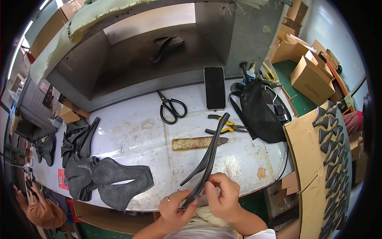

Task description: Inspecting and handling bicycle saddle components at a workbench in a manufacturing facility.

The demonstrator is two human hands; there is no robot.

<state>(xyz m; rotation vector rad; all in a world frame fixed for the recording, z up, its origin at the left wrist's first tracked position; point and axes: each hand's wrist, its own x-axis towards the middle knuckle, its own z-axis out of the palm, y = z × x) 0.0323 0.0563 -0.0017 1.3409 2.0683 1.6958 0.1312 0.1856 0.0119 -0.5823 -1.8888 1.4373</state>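
Note:
Near the front edge of the table I hold a black bicycle saddle piece (211, 159), seen edge-on and tilted with its far end pointing away. My left hand (175, 207), with a ring on one finger, grips its near end between thumb and fingers. Pinched against its right side, close to the same end, is my right hand (223, 198). Beyond the piece lies a knife (191, 143) with a wrapped handle, partly hidden behind it. Grey saddle pads (119, 181), the front one slotted, are stacked left of my hands.
Black-handled scissors (171, 109), a phone (215, 89), yellow-black pliers (229, 129) and a black bag (258, 111) lie farther back. A grey metal box (159, 79) holds one dark piece. More saddle pieces (79, 137) lie left; rows stand on cardboard (304, 159) at right. Another person (45, 211) sits far left.

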